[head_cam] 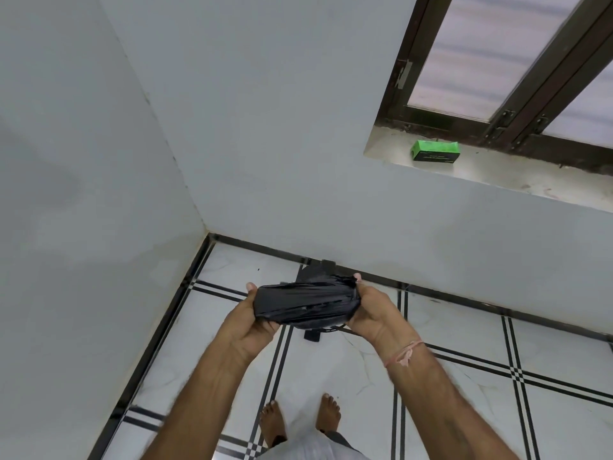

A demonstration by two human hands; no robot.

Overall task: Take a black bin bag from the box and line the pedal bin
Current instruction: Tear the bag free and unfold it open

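A black bin bag (306, 305) is stretched between my two hands above the floor near the wall. My left hand (253, 322) grips its left end and my right hand (370, 313) grips its right end. Beneath the bag stands the pedal bin, almost wholly hidden; only its black pedal (312, 336) in front and a dark part (315, 270) against the wall show. I cannot tell whether the bag touches the bin's rim. The green bag box (435, 151) lies on the window sill at the upper right.
The bin stands against a white wall (298, 144) close to the room's corner on the left. The window sill (497, 174) juts out at the right above the bin. White floor tiles (331, 370) with black lines lie below, and my bare feet (300, 416) stand just behind the bin.
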